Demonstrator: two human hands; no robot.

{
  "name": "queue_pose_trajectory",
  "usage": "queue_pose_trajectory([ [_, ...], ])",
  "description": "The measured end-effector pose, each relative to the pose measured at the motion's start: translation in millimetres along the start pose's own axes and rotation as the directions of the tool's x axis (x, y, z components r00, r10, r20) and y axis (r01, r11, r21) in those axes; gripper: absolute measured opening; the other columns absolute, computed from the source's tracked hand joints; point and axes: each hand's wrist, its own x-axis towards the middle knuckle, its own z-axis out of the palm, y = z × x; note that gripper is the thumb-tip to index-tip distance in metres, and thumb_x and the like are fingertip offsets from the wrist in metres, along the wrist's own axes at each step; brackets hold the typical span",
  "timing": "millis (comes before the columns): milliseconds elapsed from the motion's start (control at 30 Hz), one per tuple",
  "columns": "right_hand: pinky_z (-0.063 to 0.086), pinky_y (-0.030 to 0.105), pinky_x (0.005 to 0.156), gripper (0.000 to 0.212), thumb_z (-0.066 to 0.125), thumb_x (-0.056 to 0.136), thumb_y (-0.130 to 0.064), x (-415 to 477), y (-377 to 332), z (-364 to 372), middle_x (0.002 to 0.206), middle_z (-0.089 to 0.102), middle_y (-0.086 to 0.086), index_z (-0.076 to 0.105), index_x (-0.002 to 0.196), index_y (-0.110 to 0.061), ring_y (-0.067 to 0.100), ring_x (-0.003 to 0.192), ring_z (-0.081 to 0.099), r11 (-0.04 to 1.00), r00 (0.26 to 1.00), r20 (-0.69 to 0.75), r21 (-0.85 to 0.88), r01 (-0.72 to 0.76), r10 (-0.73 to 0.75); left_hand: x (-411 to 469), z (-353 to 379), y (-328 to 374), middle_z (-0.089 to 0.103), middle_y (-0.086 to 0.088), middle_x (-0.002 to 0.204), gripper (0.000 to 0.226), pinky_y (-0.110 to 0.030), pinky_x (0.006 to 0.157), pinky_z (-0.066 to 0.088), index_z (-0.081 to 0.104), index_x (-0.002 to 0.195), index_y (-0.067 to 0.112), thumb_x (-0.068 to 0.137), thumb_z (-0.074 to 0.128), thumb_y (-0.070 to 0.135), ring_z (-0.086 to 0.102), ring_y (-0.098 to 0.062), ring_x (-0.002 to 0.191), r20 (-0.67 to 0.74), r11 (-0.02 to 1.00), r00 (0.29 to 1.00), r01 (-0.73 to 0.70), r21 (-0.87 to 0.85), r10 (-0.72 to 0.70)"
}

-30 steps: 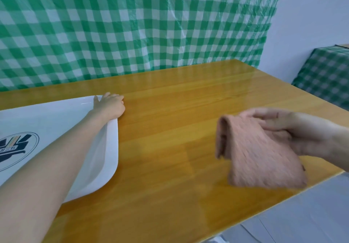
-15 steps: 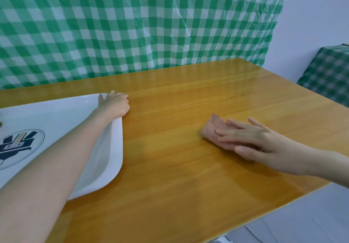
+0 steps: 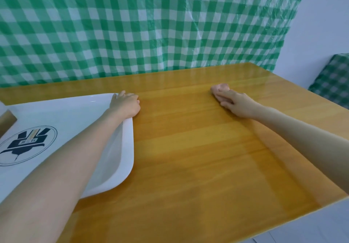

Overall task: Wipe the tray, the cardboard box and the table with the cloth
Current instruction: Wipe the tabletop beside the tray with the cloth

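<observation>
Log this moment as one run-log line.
phase: wiping | left hand: holds far corner of white plastic tray | right hand: presses pink cloth flat onto glossy yellow wooden table

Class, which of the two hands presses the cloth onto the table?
The right hand, fingers flat on the cloth; the left hand grips the tray at its corner.

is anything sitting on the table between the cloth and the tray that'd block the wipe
Nothing visible does. The right hand presses the cloth on the table, and the wood from there to the tray shows no object. Only the left hand, holding the tray's corner, sits at that end.
</observation>
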Motion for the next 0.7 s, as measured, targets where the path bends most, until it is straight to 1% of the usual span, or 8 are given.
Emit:
queue_pose_trajectory([
  [100, 0.018, 0.045, 0.115, 0.055, 0.042, 0.099, -0.028, 33.6, -32.6, 12.4, 0.157, 0.018, 0.007, 0.020, 0.150, -0.028, 0.031, 0.143, 0.020, 1.000, 1.000, 0.026, 0.020, -0.004, 0.004, -0.7, 0.8, 1.1, 0.027, -0.006, 0.154, 0.047, -0.044, 0.118, 0.013, 0.027, 0.147, 0.014, 0.102, 0.021, 0.026, 0.015, -0.028, 0.144, -0.011, 0.999, 1.000, -0.008, -0.052, 0.007],
  [200, 0.012, 0.042, 0.116, 0.053, 0.037, 0.101, -0.024, 54.3, -82.2, 27.5, 0.158, 0.013, 0.004, 0.019, 0.150, -0.023, 0.027, 0.146, 0.010, 0.995, 0.995, 0.051, 0.065, 0.080, -0.083, -2.6, 0.5, 2.1, 0.017, -0.007, 0.158, 0.049, -0.041, 0.119, 0.010, 0.019, 0.149, 0.012, 0.103, 0.022, 0.027, 0.009, -0.027, 0.146, -0.028, 0.992, 1.000, 0.005, -0.124, -0.009],
  [267, 0.010, 0.039, 0.116, 0.052, 0.036, 0.102, -0.022, 63.8, -116.9, 37.2, 0.158, 0.013, 0.004, 0.019, 0.151, -0.020, 0.026, 0.146, 0.008, 0.986, 0.987, 0.063, 0.088, 0.141, -0.147, -3.4, 0.5, 2.0, 0.005, -0.009, 0.159, 0.051, -0.039, 0.119, 0.007, 0.012, 0.151, 0.011, 0.103, 0.022, 0.028, 0.002, -0.026, 0.147, -0.024, 0.982, 0.999, 0.029, -0.186, -0.034],
  [367, 0.011, 0.035, 0.115, 0.050, 0.034, 0.102, -0.018, 75.3, -163.4, 52.4, 0.158, 0.017, 0.007, 0.020, 0.150, -0.018, 0.026, 0.145, 0.011, 0.966, 0.966, 0.085, 0.107, 0.236, -0.246, -4.5, 0.6, 1.5, -0.004, -0.013, 0.159, 0.054, -0.038, 0.119, 0.003, 0.004, 0.150, 0.006, 0.103, 0.020, 0.028, -0.007, -0.026, 0.146, -0.028, 0.959, 0.994, 0.095, -0.267, -0.106],
  [467, 0.016, 0.037, 0.114, 0.046, 0.032, 0.102, -0.019, 83.2, -195.0, 65.1, 0.156, 0.025, 0.006, 0.029, 0.148, -0.020, 0.026, 0.145, 0.015, 0.936, 0.943, 0.075, 0.167, 0.310, -0.326, -6.2, 0.8, 1.6, -0.003, -0.018, 0.158, 0.057, -0.037, 0.119, 0.001, 0.004, 0.149, -0.001, 0.103, 0.015, 0.032, -0.009, -0.028, 0.146, -0.049, 0.942, 0.979, 0.176, -0.286, -0.197],
  [567, 0.030, 0.043, 0.109, 0.041, 0.034, 0.100, -0.016, 88.2, -203.1, 70.2, 0.145, 0.042, 0.010, 0.043, 0.140, -0.020, 0.029, 0.136, 0.032, 0.911, 0.922, 0.046, 0.178, 0.371, -0.384, -6.1, 0.6, 1.5, 0.000, -0.018, 0.158, 0.057, -0.038, 0.119, 0.004, 0.007, 0.148, -0.003, 0.103, 0.015, 0.031, -0.004, -0.029, 0.146, -0.042, 0.941, 0.973, 0.207, -0.269, -0.226],
  [633, 0.031, 0.043, 0.109, 0.041, 0.036, 0.100, -0.016, 90.6, -198.9, 69.6, 0.144, 0.044, 0.010, 0.044, 0.140, -0.023, 0.029, 0.135, 0.035, 0.905, 0.914, 0.041, 0.163, 0.393, -0.404, -5.3, -0.6, 1.0, -0.001, -0.016, 0.158, 0.053, -0.039, 0.119, 0.005, 0.008, 0.148, -0.001, 0.102, 0.018, 0.023, -0.003, -0.028, 0.147, -0.034, 0.947, 0.972, 0.218, -0.237, -0.233],
  [700, 0.029, 0.038, 0.111, 0.042, 0.037, 0.100, -0.016, 94.4, -189.5, 66.3, 0.147, 0.041, 0.008, 0.042, 0.141, -0.024, 0.027, 0.136, 0.035, 0.908, 0.916, 0.050, 0.161, 0.387, -0.399, -5.4, -0.6, 1.4, -0.002, -0.014, 0.159, 0.054, -0.040, 0.119, 0.005, 0.007, 0.149, 0.003, 0.099, 0.021, 0.018, -0.004, -0.026, 0.147, -0.028, 0.945, 0.968, 0.238, -0.224, -0.250],
])
